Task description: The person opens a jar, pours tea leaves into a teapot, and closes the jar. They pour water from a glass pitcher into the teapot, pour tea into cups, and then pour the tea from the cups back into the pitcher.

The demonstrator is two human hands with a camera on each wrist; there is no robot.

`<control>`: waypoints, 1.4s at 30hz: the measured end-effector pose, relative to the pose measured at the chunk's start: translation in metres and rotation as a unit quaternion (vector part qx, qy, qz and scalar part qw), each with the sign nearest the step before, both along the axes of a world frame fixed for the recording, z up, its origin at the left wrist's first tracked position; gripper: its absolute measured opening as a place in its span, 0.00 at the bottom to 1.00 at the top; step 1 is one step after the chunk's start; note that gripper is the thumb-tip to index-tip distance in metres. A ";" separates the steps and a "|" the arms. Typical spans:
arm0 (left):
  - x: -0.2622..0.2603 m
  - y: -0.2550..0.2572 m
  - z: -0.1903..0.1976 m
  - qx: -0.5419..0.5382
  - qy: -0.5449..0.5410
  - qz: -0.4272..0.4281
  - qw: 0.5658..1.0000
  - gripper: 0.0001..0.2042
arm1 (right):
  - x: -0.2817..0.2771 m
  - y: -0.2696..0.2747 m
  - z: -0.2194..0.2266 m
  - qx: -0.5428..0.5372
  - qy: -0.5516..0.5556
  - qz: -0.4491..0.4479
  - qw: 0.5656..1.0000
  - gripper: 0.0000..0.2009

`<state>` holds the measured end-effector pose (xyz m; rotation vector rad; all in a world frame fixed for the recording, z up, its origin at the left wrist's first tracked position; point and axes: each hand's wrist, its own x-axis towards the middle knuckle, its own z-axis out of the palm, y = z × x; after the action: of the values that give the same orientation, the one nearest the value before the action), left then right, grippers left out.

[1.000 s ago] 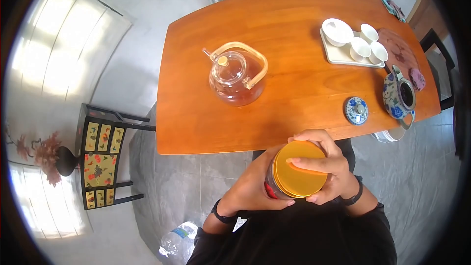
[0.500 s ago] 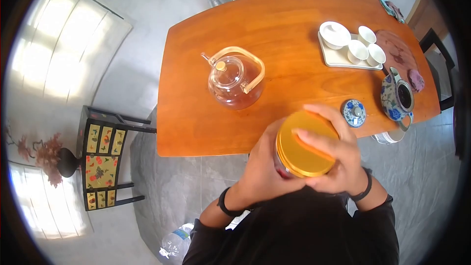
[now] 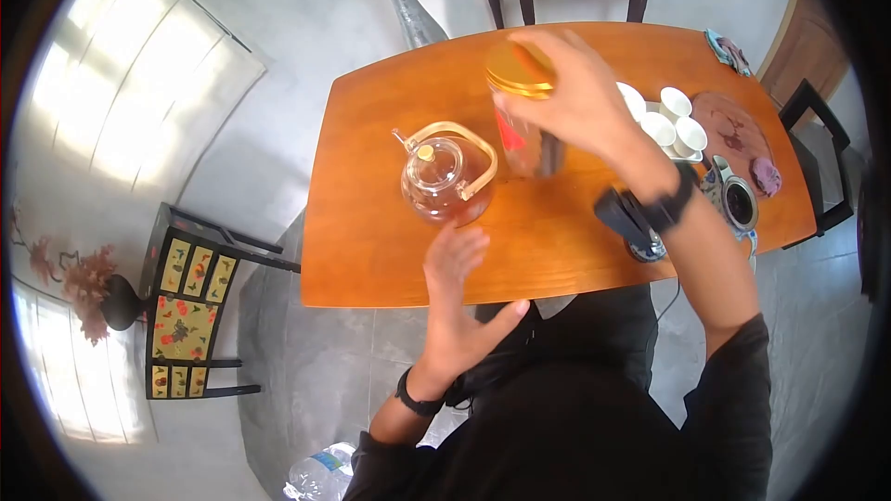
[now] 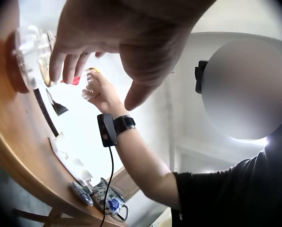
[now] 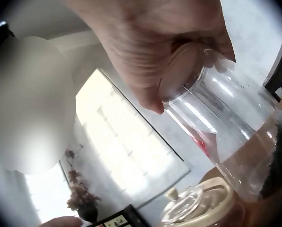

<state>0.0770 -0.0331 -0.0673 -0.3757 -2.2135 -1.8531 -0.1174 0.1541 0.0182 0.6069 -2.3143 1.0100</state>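
My right hand [image 3: 583, 97] holds a clear jar [image 3: 520, 144] from above, gripping it around its gold lid [image 3: 512, 70]. The jar is over the far middle of the table, right of a glass teapot [image 3: 429, 202] with a looped light handle. Dark contents show at the jar's lower end in the right wrist view, and a red patch marks its side [image 5: 201, 144]. My left hand [image 3: 453, 311] is empty, fingers extended and thumb spread, over the table's front edge, nearest the glass teapot.
White cups [image 3: 690, 136] stand on a pale tray at the right. A blue-and-white teapot [image 3: 740, 204] without its lid is near the right edge; its lid [image 3: 647, 250] lies partly hidden below my right wrist. Behind are a reddish-brown board [image 3: 733, 121] and folded cloth [image 3: 727, 53].
Both hands held the jar near my body. The left hand has let go and dropped back, while the right has carried the jar forward over the table. The head view has tilted up.
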 end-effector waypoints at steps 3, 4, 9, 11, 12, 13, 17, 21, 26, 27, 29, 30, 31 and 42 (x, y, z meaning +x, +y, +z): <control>0.018 -0.012 -0.018 -0.052 -0.056 -0.015 0.997 0.50 | -0.047 -0.026 -0.016 0.040 -0.054 -0.040 0.997 0.35; 0.023 -0.016 -0.018 -0.057 -0.052 -0.012 0.997 0.50 | -0.061 -0.034 -0.024 0.048 -0.072 -0.067 0.994 0.36; 0.038 -0.031 -0.023 -0.088 -0.076 0.010 0.993 0.46 | -0.096 -0.057 -0.054 0.046 -0.110 -0.072 0.990 0.41; 0.037 -0.033 -0.025 -0.105 -0.073 0.016 0.992 0.45 | -0.095 -0.061 -0.057 0.034 -0.144 -0.041 0.988 0.43; 0.037 -0.033 -0.027 -0.120 -0.072 0.017 0.990 0.44 | -0.096 -0.062 -0.059 0.033 -0.146 -0.042 0.988 0.43; 0.036 -0.033 -0.030 -0.120 -0.076 0.013 0.990 0.44 | -0.094 -0.063 -0.059 0.049 -0.141 -0.023 0.988 0.43; 0.023 -0.031 -0.046 -0.173 -0.065 0.010 0.983 0.39 | -0.089 -0.055 -0.059 0.096 -0.077 -0.003 0.992 0.45; 0.018 -0.034 -0.057 -0.199 -0.038 0.033 0.979 0.33 | -0.063 0.002 -0.034 0.089 -0.067 -0.010 0.994 0.41; 0.003 -0.069 -0.066 -0.191 -0.035 0.103 0.975 0.34 | 0.030 0.060 -0.056 -0.060 -0.236 0.073 0.967 0.29; -0.007 -0.073 -0.057 -0.217 -0.021 0.129 0.967 0.34 | 0.054 0.050 -0.056 -0.057 -0.325 0.077 0.941 0.32; -0.032 -0.083 -0.037 -0.243 -0.002 0.152 0.958 0.35 | 0.062 0.028 -0.079 0.048 -0.337 0.115 0.933 0.42; -0.047 -0.088 -0.026 -0.301 0.029 0.143 0.942 0.38 | 0.063 0.014 -0.082 0.015 -0.368 0.120 0.922 0.44; -0.061 -0.089 -0.016 -0.359 0.060 0.132 0.922 0.40 | 0.057 -0.002 -0.099 -0.003 -0.319 0.100 0.943 0.39; -0.117 -0.075 -0.003 -0.332 0.065 0.025 0.941 0.43 | 0.012 -0.071 -0.101 -0.374 -0.485 0.099 0.784 0.10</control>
<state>-0.0401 -0.1083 -0.0703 -0.5263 -2.6620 -0.9673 -0.1056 0.0835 -0.0824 -0.0729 -2.2464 2.6313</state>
